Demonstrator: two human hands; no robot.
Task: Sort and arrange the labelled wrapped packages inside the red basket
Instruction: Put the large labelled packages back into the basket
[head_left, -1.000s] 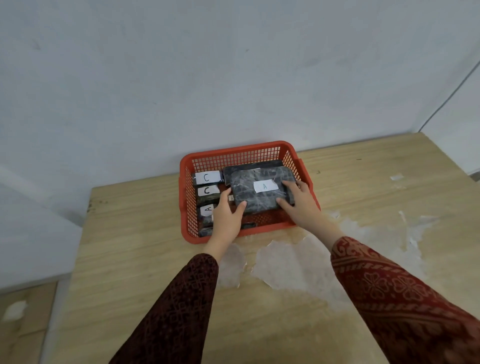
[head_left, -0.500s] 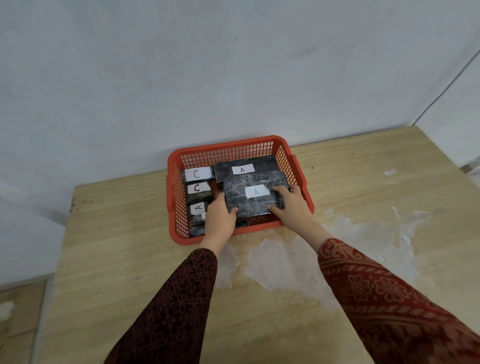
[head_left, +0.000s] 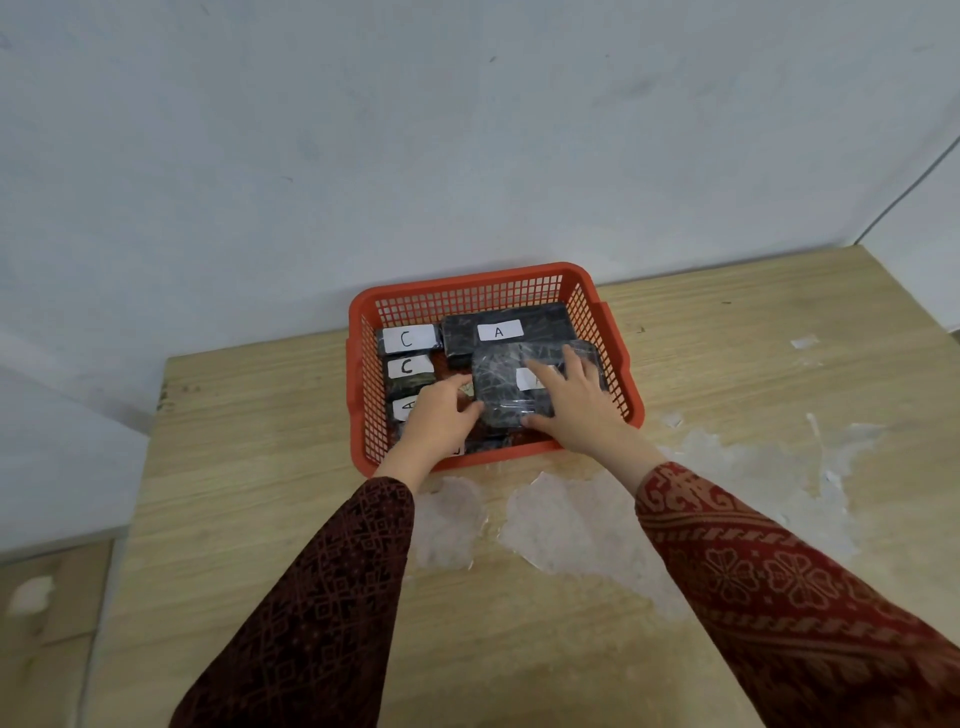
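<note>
The red basket (head_left: 470, 282) stands on the wooden table against the wall. Inside it lie dark wrapped packages with white labels. Two small ones marked C (head_left: 410, 339) (head_left: 408, 370) sit at the left, a large one marked A (head_left: 506, 327) at the back. A second large A package (head_left: 498, 387) lies at the front right. My right hand (head_left: 569, 400) lies over its top, covering part of the label, thumb at its near edge. My left hand (head_left: 439, 415) touches its left edge and hides part of a small A package (head_left: 402, 408).
The table (head_left: 260, 467) has white patches of peeled surface in front of the basket and to the right. Its left edge drops off near the basket; the grey wall runs right behind. More packages lie under my hands at the basket's front.
My right hand has slid from the package's right edge onto its top, over the label. The package has moved slightly right and toward the front, leaving the rear A package fully visible.
</note>
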